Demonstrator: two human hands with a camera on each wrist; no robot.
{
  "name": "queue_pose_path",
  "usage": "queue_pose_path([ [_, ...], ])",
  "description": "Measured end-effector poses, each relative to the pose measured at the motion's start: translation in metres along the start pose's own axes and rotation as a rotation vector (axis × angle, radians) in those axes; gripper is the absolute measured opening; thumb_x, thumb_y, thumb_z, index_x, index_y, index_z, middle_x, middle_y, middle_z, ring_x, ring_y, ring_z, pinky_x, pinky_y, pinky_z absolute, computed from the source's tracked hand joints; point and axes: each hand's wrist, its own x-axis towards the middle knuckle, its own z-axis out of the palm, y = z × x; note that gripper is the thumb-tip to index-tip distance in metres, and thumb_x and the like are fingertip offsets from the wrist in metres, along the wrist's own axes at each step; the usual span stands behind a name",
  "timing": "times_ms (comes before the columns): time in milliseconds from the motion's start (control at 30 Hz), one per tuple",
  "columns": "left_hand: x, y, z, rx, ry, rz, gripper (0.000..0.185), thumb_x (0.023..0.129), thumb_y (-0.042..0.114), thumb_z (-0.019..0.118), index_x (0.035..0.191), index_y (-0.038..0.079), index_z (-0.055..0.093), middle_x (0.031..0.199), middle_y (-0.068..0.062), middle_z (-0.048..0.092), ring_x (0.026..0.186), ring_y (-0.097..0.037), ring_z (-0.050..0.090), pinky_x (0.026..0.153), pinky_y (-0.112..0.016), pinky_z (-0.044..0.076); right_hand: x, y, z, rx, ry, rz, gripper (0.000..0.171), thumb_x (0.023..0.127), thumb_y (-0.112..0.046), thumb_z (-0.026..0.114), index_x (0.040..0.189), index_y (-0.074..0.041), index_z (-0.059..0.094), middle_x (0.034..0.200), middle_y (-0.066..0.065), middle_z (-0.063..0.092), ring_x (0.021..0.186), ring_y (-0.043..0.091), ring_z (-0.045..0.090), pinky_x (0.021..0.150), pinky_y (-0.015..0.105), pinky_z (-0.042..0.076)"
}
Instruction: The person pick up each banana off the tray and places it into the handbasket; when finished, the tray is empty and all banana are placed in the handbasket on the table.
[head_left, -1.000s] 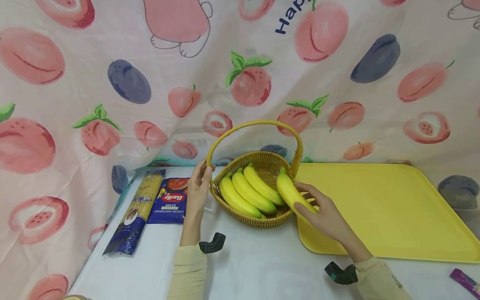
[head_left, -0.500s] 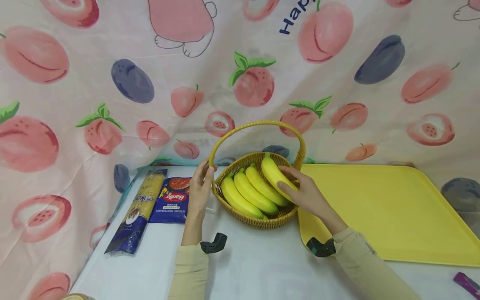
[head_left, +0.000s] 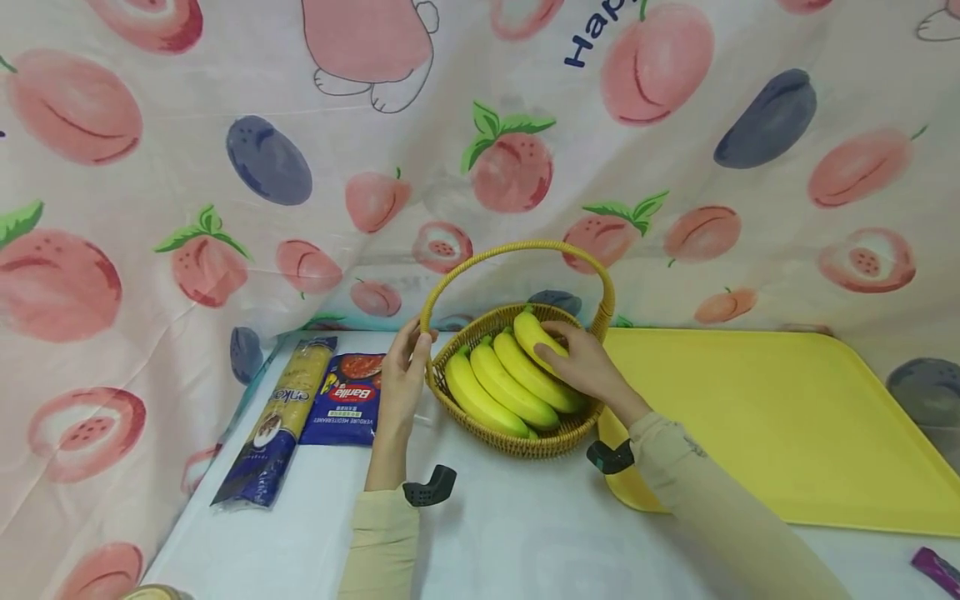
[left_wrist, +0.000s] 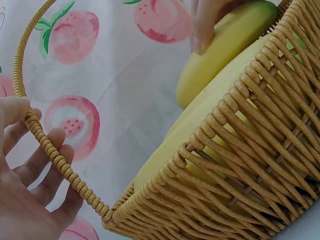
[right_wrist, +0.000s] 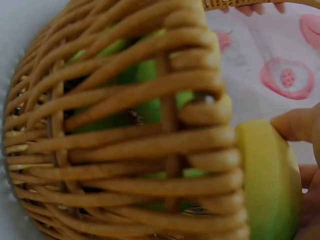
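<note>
A wicker basket (head_left: 534,448) with a tall arched handle (head_left: 517,247) stands on the table, with several yellow bananas (head_left: 504,390) side by side in it. My left hand (head_left: 403,377) holds the left side of the handle; in the left wrist view its thumb and fingers (left_wrist: 46,165) lie around the woven arch. Between the thumb and fingers of my right hand (head_left: 592,360) is another banana (head_left: 531,332), at the basket's right side beside the others. The right wrist view shows this banana (right_wrist: 267,180) at the wicker rim, its far end out of sight.
Right of the basket lies a yellow tray (head_left: 780,425). On the left are a spaghetti pack (head_left: 277,421) and a blue Barilla pouch (head_left: 343,400). A purple wrapper (head_left: 937,568) sits at the right edge, a round lid (head_left: 152,592) at bottom left. A fruit-print curtain (head_left: 420,167) hangs behind.
My right hand has moved left with the banana, from the basket's right rim to lie against the other bananas. The left hand has stayed on the handle.
</note>
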Motion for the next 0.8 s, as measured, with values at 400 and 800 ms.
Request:
queue_pose_path([
  [400,0.0009,0.0006,0.0031,0.001,-0.004,0.02,0.039,0.1,0.022,0.046,0.138,0.013,0.046,0.128,-0.022,0.056,0.129,-0.024,0.045,0.106,-0.044,0.032,0.0048,0.0072,0.0052,-0.104,-0.064,0.05,0.054,0.097,-0.034,0.05,0.141,-0.004,0.041,0.14,0.018,0.047,0.125,0.037,0.048,0.1,0.05,0.04],
  [800,0.0004,-0.0008,0.0004,0.009,0.001,0.014,0.04,0.101,0.023,0.045,0.14,0.013,0.045,0.131,-0.024,0.054,0.132,-0.024,0.042,0.109,-0.047,0.03,0.0032,0.0084,0.0087,-0.091,-0.048,0.007,0.055,0.097,-0.035,0.05,0.141,-0.003,0.04,0.14,0.018,0.047,0.125,0.036,0.048,0.101,0.05,0.04],
])
